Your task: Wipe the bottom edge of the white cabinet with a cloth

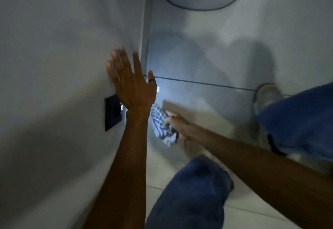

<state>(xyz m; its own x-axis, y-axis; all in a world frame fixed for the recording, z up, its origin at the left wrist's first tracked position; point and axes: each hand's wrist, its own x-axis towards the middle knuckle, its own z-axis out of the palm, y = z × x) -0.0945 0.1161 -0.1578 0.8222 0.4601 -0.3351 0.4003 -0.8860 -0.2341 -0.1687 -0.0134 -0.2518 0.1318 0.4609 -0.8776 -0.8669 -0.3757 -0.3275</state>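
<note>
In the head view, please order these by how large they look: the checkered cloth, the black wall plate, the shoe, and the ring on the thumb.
Largest to smallest, as they look:
1. shoe and checkered cloth: alike, both blurred, so not ranked
2. black wall plate, partly behind the left hand
3. ring

The cabinet was seen at the left, its front face meeting the floor at the right. The left hand was spread flat against the cabinet face, just above a panel set into it. The cloth was held by the right hand beside the cabinet's bottom edge. A shoe was planted on the floor at the right.
</note>
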